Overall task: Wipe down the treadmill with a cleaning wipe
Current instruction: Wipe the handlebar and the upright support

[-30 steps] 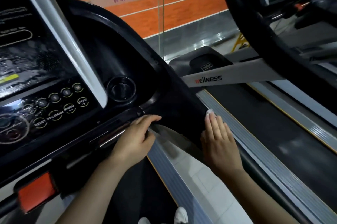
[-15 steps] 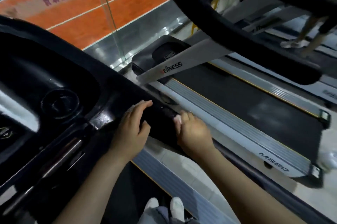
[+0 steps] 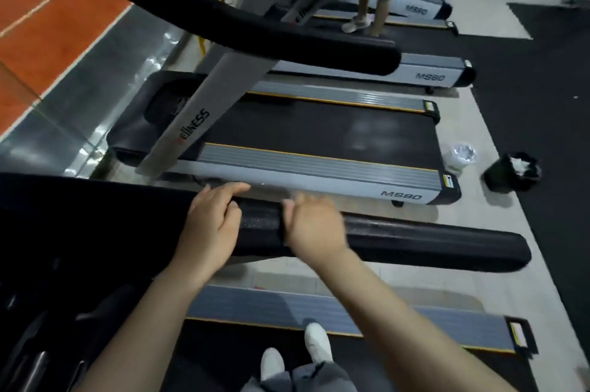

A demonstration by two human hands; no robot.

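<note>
The treadmill's black padded handrail (image 3: 431, 241) runs left to right across the middle of the head view. My left hand (image 3: 212, 225) rests on top of it, fingers laid across toward the far edge. Just to its right, my right hand (image 3: 314, 227) is blurred, its fingers curled over the rail's far side. The cleaning wipe is hidden under that hand, apart from a pale trace at the fingertips (image 3: 292, 201). Below the rail lie the grey side strip (image 3: 351, 312) and the dark belt (image 3: 223, 356) of my treadmill, where my white shoes (image 3: 316, 343) stand.
A neighbouring treadmill (image 3: 319, 165) marked MS80 lies parallel beyond the rail, with its own black handrail (image 3: 287, 43) above. A white tub (image 3: 459, 157) and a black bin (image 3: 510, 171) stand on the floor at right. A person's legs (image 3: 367, 8) are on a farther treadmill.
The view has swung right, away from the console. Both hands have slid off the console rim and along the handrail, the right one leading.
</note>
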